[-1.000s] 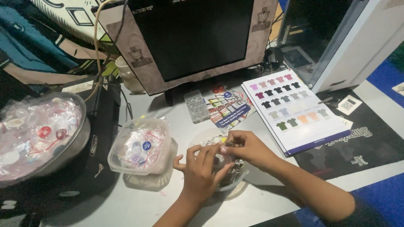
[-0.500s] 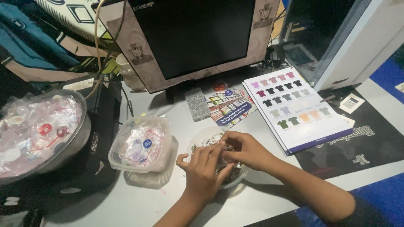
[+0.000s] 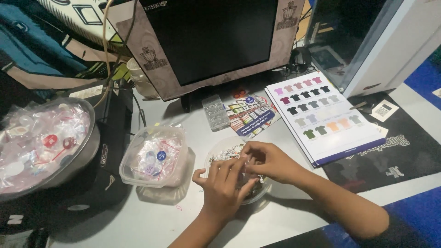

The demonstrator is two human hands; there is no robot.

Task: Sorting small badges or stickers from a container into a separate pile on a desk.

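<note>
Both hands are held together over a small clear round bowl (image 3: 229,151) near the front edge of the grey table (image 3: 151,225). Left hand (image 3: 223,183) is seen from the back, its fingers (image 3: 228,166) stretched forward and slightly spread over the bowl's contents, the thumb set apart to the left. Right hand (image 3: 266,160) is curled, its fingertips (image 3: 245,151) drawn together against those of the left hand; something small appears to be pinched between them, but what it is cannot be told. The bowl is filled with small metallic pieces (image 3: 225,154), largely hidden by the hands.

Just left of the bowl, a clear plastic tub (image 3: 154,158) holding round badges in clear wrappers is found, standing on a loose clear lid. Farther left, a large metal bowl (image 3: 85,151) heaped with more wrapped badges is rested on a black box (image 3: 108,151). Behind the hands, a dark monitor (image 3: 206,41) in a patterned frame is set, with a small clear compartment box (image 3: 215,111) and a colourful leaflet (image 3: 251,115) at its foot. To the right, a white chart of coloured shirts (image 3: 321,115) is laid partly on a black mat (image 3: 386,160), and a white machine casing (image 3: 390,46) is seen at the upper right.
</note>
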